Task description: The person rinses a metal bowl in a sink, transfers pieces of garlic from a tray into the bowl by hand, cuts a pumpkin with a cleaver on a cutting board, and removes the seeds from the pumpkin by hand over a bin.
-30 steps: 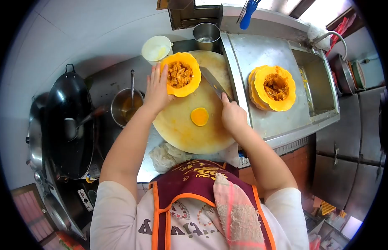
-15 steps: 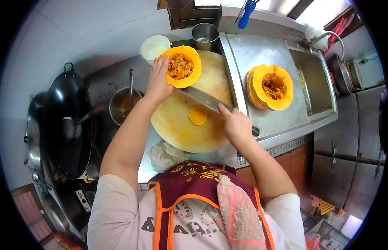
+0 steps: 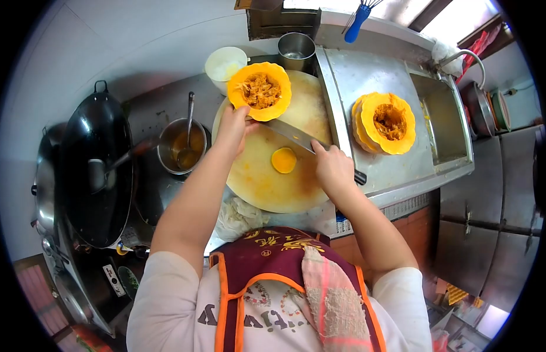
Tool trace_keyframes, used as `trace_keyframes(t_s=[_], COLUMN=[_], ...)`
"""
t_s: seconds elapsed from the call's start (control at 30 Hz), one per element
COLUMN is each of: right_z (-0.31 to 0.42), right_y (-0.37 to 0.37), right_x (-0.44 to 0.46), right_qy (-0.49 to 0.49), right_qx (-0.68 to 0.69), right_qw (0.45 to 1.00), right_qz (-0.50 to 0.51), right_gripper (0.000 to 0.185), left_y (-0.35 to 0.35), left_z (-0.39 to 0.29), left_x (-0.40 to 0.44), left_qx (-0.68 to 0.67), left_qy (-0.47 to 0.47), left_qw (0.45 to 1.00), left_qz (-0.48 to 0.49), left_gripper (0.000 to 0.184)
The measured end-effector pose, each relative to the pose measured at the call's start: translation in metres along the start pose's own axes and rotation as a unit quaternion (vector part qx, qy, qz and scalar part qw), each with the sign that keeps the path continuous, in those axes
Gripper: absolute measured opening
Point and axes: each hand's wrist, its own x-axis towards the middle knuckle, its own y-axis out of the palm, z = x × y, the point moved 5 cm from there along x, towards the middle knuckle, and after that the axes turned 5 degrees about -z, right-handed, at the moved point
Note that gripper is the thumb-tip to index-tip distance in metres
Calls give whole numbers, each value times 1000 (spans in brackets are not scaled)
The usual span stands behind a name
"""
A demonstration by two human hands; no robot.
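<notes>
A hollowed pumpkin piece (image 3: pixel 277 109), scalloped at the edge and full of stringy orange pulp, sits at the far part of the round cutting board (image 3: pixel 267 196). My right hand (image 3: pixel 334 170) is wrapped round the black handle of a kitchen knife (image 3: pixel 293 135). Its blade slants up to the left, reaching the pumpkin's near edge. Just below that edge, my left hand (image 3: pixel 235 126) is closed at the blade's tip end, with some fingers hidden. Near the board's middle lies a small round orange pumpkin slice (image 3: pixel 283 160).
More scalloped pumpkin pieces (image 3: pixel 372 138) are stacked on the steel counter (image 3: pixel 367 64), beside a sink (image 3: pixel 442 117). A pot with a ladle (image 3: pixel 167 144) and a black wok (image 3: pixel 91 193) stand left. A white container (image 3: pixel 217 61), a metal pot (image 3: pixel 296 44) and a crumpled cloth (image 3: pixel 241 220) border the board.
My left hand has moved from the pumpkin's left side down to the knife's tip end. The view has shifted slightly; the pumpkin and small slice keep their places on the board.
</notes>
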Motion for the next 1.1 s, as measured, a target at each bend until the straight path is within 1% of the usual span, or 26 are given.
trace_keyframes(t_s=[0.03, 0.1, 0.13, 0.23, 0.37, 0.43, 0.47, 0.57, 0.67, 0.7, 0.73, 0.77, 0.83, 0.87, 0.9, 0.93, 0.97, 1.0, 1.1], right_z=[-1, -6, -8, -9, -5, -2, -2, 4, 10, 11, 9, 6, -6, -17, -26, -31, -34, -34, -40], right_y=[-2, -5, -6, -7, -5, 1, 7, 18, 23, 24, 23, 26, 36, 47, 49, 48, 49, 49, 82], right_x=[-4, -7, -6, 0, 21, 27, 28, 12, -21, -32, -40, -44, -54, -57, -60, -64, -70, -76, -96], right_qy=[17, 51, 53, 63, 88, 101, 83, 48, -3, -18, 6, 16, 38, 23, 87, 148, 208, 252, 305], right_qx=[6, 18, 12, 23, 17, 13, 23, 54, 79, 90, 119, 147, 202, 244, 338, 428, 510, 571, 643], right_qw=[1000, 998, 998, 998, 996, 995, 996, 997, 996, 994, 992, 988, 978, 969, 937, 890, 828, 772, 689], right_qz=[9, 26, 28, 14, 4, 13, -6, 3, 50, 61, 48, 45, 38, -24, 18, 61, 103, 119, 134], right_gripper=[44, 50, 50, 40, 38, 37, 36, 39, 45, 46, 42, 44, 47, 43, 39, 35, 31, 16, 12], left_y=[6, 19, 24, 28, 37, 35, 34, 26, -1, -9, -18, -23, -24, -22, -20, -18, -14, -11, -1], left_z=[-3, -13, -17, -8, -13, -19, -22, -18, -4, 5, 17, 26, 41, 49, 56, 66, 70, 75, 82], left_x=[9, 9, 10, 42, 60, 57, 52, 43, 29, 25, 19, 11, -12, -23, -31, -39, -47, -53, -64], left_qx=[-12, 6, 15, -2, -41, -9, 8, 50, 92, 154, 215, 273, 434, 509, 512, 514, 516, 515, 514], left_qy=[-4, -16, -22, -37, -51, -64, -73, -46, 46, 87, 126, 166, 204, 222, 246, 269, 292, 286, 281], left_qw=[1000, 999, 998, 998, 995, 996, 996, 995, 994, 982, 964, 941, 868, 821, 811, 801, 790, 790, 787], left_qz=[22, 41, 51, 43, 76, 63, 55, 71, 46, 69, 93, 115, 127, 133, 141, 149, 157, 168, 194], left_gripper=[39, 39, 40, 33, 35, 37, 38, 36, 37, 39, 41, 44, 46, 47, 48, 48, 49, 50, 54])
